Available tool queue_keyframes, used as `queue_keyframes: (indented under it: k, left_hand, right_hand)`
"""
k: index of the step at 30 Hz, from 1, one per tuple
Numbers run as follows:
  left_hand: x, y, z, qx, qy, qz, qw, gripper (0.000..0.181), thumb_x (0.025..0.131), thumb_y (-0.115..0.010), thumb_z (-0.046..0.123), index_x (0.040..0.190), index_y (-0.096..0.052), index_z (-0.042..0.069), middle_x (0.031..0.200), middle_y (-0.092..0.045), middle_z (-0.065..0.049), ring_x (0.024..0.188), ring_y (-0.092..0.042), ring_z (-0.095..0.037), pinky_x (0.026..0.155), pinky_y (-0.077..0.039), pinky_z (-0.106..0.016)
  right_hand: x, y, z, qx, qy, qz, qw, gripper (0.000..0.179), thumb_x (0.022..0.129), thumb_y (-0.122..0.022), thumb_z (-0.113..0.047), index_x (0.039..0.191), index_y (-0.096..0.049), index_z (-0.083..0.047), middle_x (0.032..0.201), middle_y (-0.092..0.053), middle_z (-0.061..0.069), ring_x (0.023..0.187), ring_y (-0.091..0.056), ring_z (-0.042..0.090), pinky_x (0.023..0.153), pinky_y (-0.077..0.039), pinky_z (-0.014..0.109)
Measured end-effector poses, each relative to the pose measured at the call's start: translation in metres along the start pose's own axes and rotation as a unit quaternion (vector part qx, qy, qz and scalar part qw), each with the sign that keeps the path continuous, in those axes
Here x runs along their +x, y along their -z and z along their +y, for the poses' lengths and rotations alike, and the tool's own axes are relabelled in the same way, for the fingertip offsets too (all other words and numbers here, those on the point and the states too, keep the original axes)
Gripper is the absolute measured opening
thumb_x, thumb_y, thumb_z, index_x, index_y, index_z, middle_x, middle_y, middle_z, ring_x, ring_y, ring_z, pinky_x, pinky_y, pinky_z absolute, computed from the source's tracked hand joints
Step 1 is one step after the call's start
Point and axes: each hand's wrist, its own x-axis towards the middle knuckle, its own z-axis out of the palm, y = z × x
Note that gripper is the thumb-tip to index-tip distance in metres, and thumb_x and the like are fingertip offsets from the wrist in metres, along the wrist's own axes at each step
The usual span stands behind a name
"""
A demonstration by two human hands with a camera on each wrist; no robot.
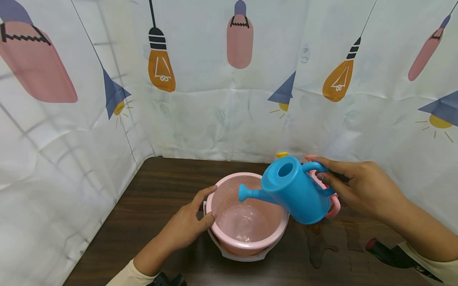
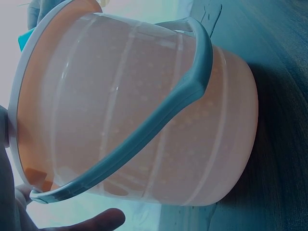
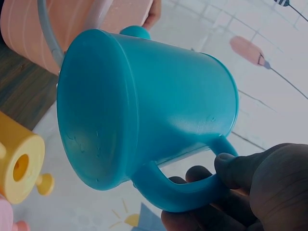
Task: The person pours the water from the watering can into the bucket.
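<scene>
My right hand [image 1: 368, 186] grips the handle of a blue watering can [image 1: 300, 194]. The can is tilted, its spout hanging over a pink bucket [image 1: 247, 246] that stands on the table. In the right wrist view, fingers and thumb wrap the handle of the watering can [image 3: 178, 96], and drops cling to its base. Rippled water [image 1: 243, 220] lies in the bucket; I cannot make out a stream from the spout. At the bucket's left rim my left hand [image 1: 184, 224] holds on with fingers and thumb. In the left wrist view the bucket's handle [image 2: 144, 130] hangs down its side.
Behind the blue can, a pink watering can [image 1: 334, 206] is mostly hidden. A yellow watering can [image 3: 21, 163] stands near it. Spilled water [image 1: 318, 246] wets the dark wooden table [image 1: 132, 214] right of the bucket. A patterned white cloth [image 1: 214, 119] hangs behind and at left.
</scene>
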Motion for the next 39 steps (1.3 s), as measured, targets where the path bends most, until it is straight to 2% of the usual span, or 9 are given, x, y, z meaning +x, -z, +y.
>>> queue_keyframes:
  k: [7, 15, 22, 39]
  left_hand:
    - [0.0002, 0.0015, 0.0008, -0.004, -0.007, -0.001, 1.0, 0.066, 0.095, -0.063, 0.037, 0.154, -0.035, 0.045, 0.127, -0.065, -0.006, 0.109, -0.063, -0.023, 0.088, -0.048, -0.052]
    - [-0.0001, 0.0004, 0.001, -0.007, -0.007, 0.001, 1.0, 0.066, 0.095, -0.064, 0.036, 0.154, -0.035, 0.045, 0.128, -0.065, -0.006, 0.109, -0.063, -0.023, 0.089, -0.048, -0.052]
    - [0.0002, 0.0009, 0.0008, -0.007, -0.005, -0.002, 1.0, 0.066, 0.095, -0.064, 0.036, 0.154, -0.035, 0.045, 0.127, -0.066, -0.005, 0.109, -0.063, -0.022, 0.089, -0.048, -0.052]
    - [0.0002, 0.0009, 0.0002, -0.006, -0.007, -0.002, 1.0, 0.067, 0.095, -0.064, 0.036, 0.154, -0.035, 0.045, 0.127, -0.066, -0.005, 0.108, -0.063, -0.022, 0.089, -0.048, -0.051]
  right_hand:
    - [0.0009, -0.0001, -0.001, -0.001, 0.0, 0.001, 1.0, 0.06, 0.08, -0.085, -0.004, 0.137, -0.068, -0.013, 0.063, -0.051, -0.016, 0.048, -0.037, -0.003, 0.043, -0.034, 0.023]
    - [0.0009, -0.0004, -0.0013, -0.006, 0.004, 0.004, 1.0, 0.062, 0.08, -0.085, -0.004, 0.138, -0.067, -0.017, 0.06, -0.043, -0.019, 0.047, -0.034, -0.003, 0.043, -0.032, 0.022]
    - [0.0012, -0.0005, -0.0014, -0.007, 0.005, 0.003, 1.0, 0.061, 0.08, -0.085, -0.004, 0.138, -0.067, -0.017, 0.061, -0.044, -0.019, 0.047, -0.035, -0.003, 0.043, -0.033, 0.023]
    - [0.0018, -0.001, -0.0024, -0.004, 0.008, 0.004, 1.0, 0.059, 0.08, -0.084, -0.003, 0.136, -0.068, -0.012, 0.074, -0.067, -0.008, 0.048, -0.038, -0.003, 0.043, -0.033, 0.023]
